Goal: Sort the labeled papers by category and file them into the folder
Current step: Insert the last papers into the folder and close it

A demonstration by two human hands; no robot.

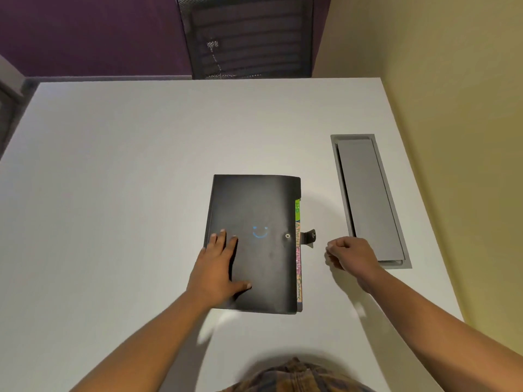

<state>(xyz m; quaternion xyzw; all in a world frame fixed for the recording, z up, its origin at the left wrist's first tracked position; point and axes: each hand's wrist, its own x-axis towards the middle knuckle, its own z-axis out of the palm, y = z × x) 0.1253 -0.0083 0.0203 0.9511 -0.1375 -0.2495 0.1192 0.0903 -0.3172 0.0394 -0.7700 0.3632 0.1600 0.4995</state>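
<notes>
A black folder (260, 210) with a blue smiley face lies closed on the white table (127, 179). Coloured labelled tabs (298, 250) stick out along its right edge, green at the top, then blue, pink and orange. Its snap strap (310, 237) hangs unfastened past the right edge. My left hand (218, 267) rests flat on the folder's lower left part, fingers straight and spread. My right hand (351, 254) hovers just right of the strap with its fingers curled, holding nothing. No loose papers are in view.
A grey cable hatch (368, 199) is set into the table at the right, just behind my right hand. A black mesh chair (249, 38) stands behind the table's far edge. A yellow wall runs along the table's right side.
</notes>
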